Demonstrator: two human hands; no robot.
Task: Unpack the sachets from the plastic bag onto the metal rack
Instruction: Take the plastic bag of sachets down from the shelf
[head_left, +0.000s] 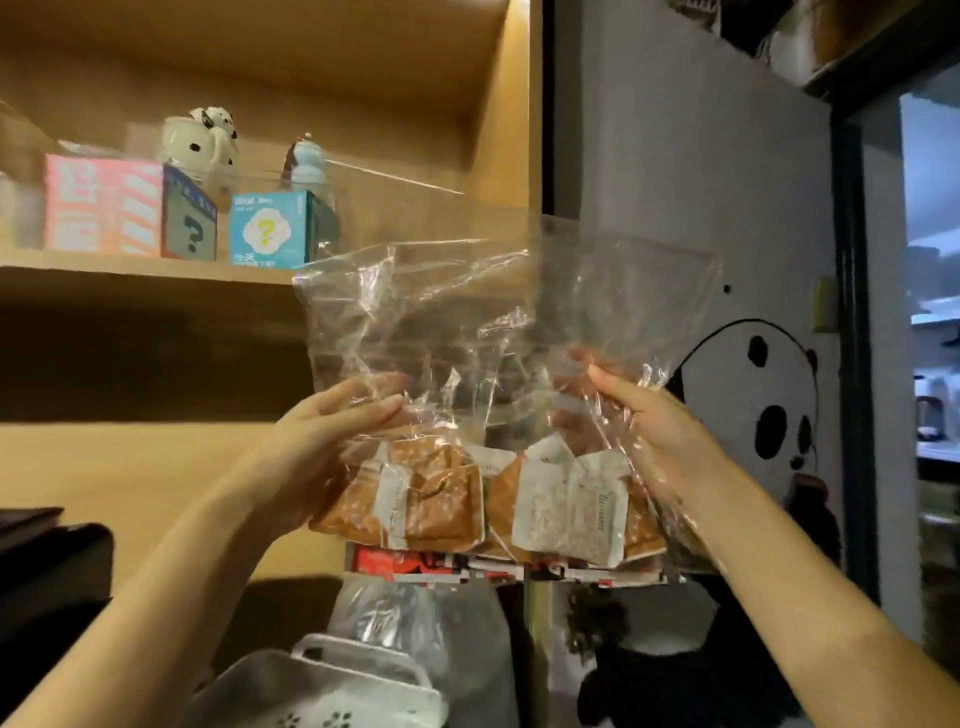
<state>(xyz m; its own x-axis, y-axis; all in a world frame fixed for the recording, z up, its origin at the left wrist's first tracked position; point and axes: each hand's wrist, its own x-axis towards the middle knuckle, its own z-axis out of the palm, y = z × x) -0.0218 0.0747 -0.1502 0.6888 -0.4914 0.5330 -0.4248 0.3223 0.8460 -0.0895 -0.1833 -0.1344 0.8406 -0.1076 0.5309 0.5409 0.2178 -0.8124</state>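
White perforated plastic, a basket (332, 696), sat nearest, at the bottom centre of the frame. Above it, mid-frame, two bare hands held up a clear plastic bag (467, 322). The left hand (317, 457) gripped the bag's left side, fingers curled against the film. The right hand (654, 431) pinched its right side, fingers clamped on the crinkled plastic. Orange and white sachets (488, 499) lay bunched in the bag's lower part, none taken out yet. No metal rack could be made out for certain.

To do this step well, the bag's mouth probably needed opening wide with one hand steadying the bag, so sachets could be lifted out without spilling.

Just below the bag a red and white packet edge (498, 566) showed. Farther back, upper left, a wooden shelf (130, 265) carried a pink box (104, 205), a blue box (270, 231) and a spotted figurine (200, 140). At right, a panda drawing (769, 405) marked the wall.
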